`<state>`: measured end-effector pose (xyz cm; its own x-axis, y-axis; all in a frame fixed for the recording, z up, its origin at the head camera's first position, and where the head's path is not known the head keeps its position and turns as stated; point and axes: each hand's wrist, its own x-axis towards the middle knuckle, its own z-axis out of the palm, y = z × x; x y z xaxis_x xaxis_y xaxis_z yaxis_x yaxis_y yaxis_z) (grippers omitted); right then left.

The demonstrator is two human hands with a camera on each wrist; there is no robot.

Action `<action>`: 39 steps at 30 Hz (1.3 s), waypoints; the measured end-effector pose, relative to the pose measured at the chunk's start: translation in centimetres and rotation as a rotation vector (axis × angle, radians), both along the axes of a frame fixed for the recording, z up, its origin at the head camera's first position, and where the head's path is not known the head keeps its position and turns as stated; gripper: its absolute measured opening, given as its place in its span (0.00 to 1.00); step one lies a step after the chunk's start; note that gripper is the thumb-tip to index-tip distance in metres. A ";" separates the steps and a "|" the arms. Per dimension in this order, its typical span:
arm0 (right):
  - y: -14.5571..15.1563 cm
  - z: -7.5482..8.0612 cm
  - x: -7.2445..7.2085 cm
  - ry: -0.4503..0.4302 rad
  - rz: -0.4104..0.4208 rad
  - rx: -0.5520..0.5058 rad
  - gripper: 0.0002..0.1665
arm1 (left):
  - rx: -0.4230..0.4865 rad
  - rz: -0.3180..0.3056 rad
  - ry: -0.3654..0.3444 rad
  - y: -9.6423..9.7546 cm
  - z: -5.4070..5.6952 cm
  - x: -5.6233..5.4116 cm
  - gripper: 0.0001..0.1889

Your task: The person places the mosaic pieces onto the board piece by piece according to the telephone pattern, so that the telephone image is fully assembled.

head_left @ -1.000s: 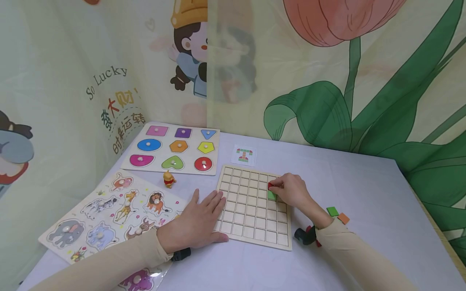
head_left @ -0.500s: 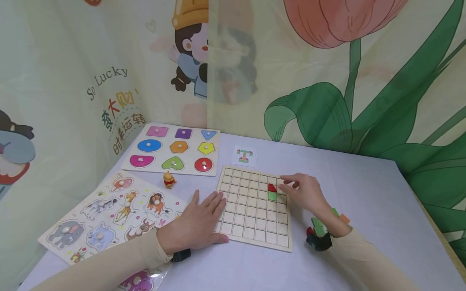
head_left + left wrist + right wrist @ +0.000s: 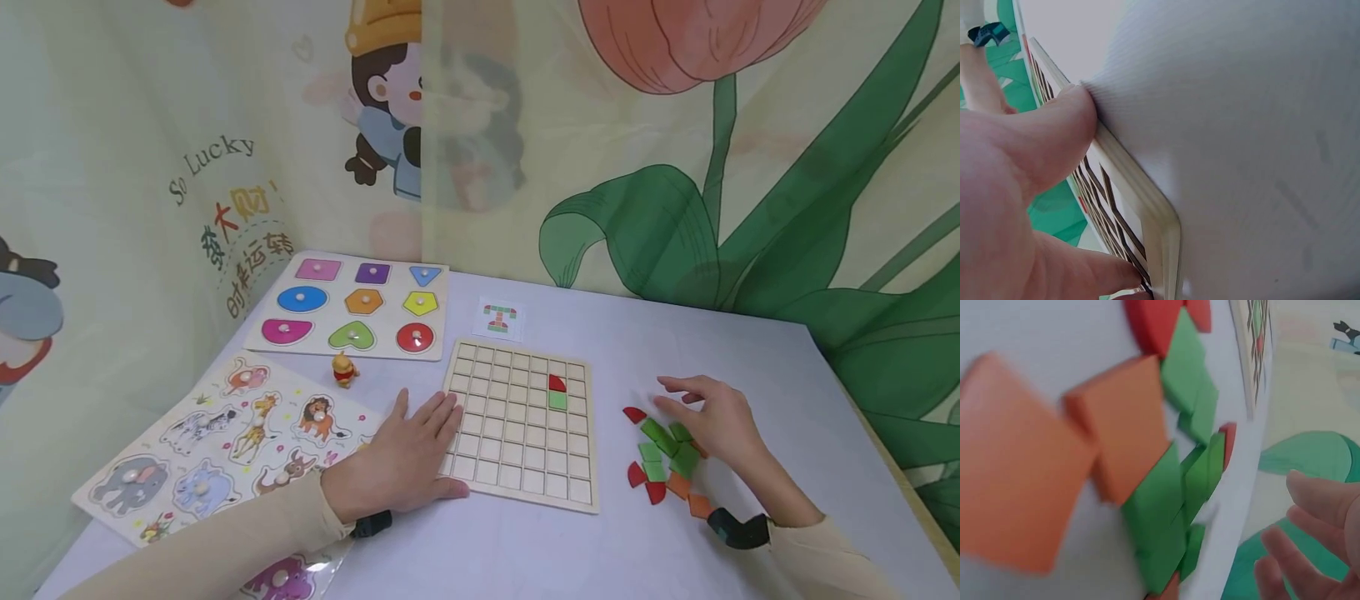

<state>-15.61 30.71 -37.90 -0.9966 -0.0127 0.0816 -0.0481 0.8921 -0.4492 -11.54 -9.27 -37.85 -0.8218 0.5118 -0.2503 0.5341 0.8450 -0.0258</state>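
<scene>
Head view: the right hand [image 3: 712, 425] has withdrawn from the board [image 3: 519, 417], where it was half a second ago, and now hangs above the loose tiles at right of frame. Its fingers are loosely bent, thumb and forefinger slightly parted, with nothing between them; the right wrist view likewise shows fingers clear of any tile. The withdrawal leaves the red tile [image 3: 555, 385] in full sight and, in this inspector's judgement, marks its placement as finished. The left hand [image 3: 408, 462] is unmoved, spread flat over the board's left edge and gripping nothing; the left wrist view confirms thumb and fingertip contact. Condition of work: the board lies flat at centre of frame, a pale grid with two tiles on it, both toward its upper right, in the second column from the right. The red tile, straight-sided with one curved edge facing upper right, sits directly above a plain green tile [image 3: 557, 401]. Both look aligned with their cells; full seating cannot be confirmed. Loose green, red and orange tiles lie scattered right of the board, some overlapping. A printed card [image 3: 498, 318] lies just above the board.
</scene>
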 end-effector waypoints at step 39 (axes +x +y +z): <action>3.0 -2.1 1.1 0.024 0.155 0.205 0.20 | -0.016 0.001 0.006 0.1 0.1 0.0 0.51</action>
